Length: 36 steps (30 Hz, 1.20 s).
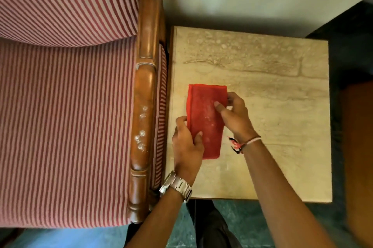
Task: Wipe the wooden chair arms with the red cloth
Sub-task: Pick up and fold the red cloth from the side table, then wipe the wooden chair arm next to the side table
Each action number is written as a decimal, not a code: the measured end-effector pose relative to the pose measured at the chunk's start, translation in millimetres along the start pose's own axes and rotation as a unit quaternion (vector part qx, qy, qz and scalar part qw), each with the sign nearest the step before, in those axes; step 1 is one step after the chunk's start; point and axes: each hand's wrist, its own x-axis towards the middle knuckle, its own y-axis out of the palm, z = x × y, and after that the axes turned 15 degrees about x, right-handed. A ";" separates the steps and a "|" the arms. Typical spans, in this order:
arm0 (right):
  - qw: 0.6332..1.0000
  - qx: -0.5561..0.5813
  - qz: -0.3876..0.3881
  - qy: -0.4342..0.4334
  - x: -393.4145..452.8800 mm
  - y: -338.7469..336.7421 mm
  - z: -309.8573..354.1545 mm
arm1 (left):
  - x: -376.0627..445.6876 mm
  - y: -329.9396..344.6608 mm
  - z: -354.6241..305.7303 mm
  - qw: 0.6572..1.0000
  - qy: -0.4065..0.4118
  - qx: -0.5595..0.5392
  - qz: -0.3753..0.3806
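The red cloth lies folded into a long strip on the marble tabletop, its long axis running away from the person, tilted slightly left at the far end. The left hand pinches the cloth's near left edge, thumb on top, fingers curled under the side. The right hand grips the far right edge, thumb pressed on the fabric, fingers bent behind it. Just left of the tabletop runs the wooden chair arm, with whitish marks on it, beside the striped cushion.
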 end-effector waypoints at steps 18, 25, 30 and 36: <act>0.926 -0.225 -0.143 -0.268 -138.2 142.0 57.0 | -6.5 -174.1 117.7 0.951 0.120 0.255 -0.129; 0.884 -0.373 -0.037 -0.280 -139.9 188.4 1.4 | 113.0 -160.7 222.2 0.864 0.227 0.439 -0.099; 0.863 -0.397 -0.063 -0.307 -91.2 195.9 26.5 | 140.9 -128.4 276.6 0.823 0.291 0.446 -0.197; 0.850 -0.423 -0.087 -0.301 -87.6 203.9 39.9 | 140.8 -128.8 275.7 0.814 0.302 0.444 -0.219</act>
